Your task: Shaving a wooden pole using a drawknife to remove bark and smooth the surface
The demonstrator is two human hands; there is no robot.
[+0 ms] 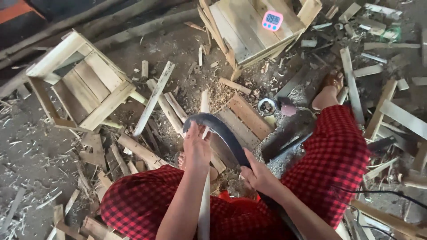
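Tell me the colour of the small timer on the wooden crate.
Pink, with a dark display: the timer on the crate, head view.

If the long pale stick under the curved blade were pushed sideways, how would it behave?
The pale stick looks stiff and light: thin, straight, bare wood. It probably rolls little, since the left hand presses it and the curved blade crosses it. Freed, it might slide over the wood chips.

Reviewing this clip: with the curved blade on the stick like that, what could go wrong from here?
1. The left hand grips the pale stick right beside the curved blade; a slip could likely cut the fingers.
2. The blade sits between the knees in red checked cloth, so a glancing stroke might hit a leg.
3. The bare foot rests among wood scraps; splinters are possible.
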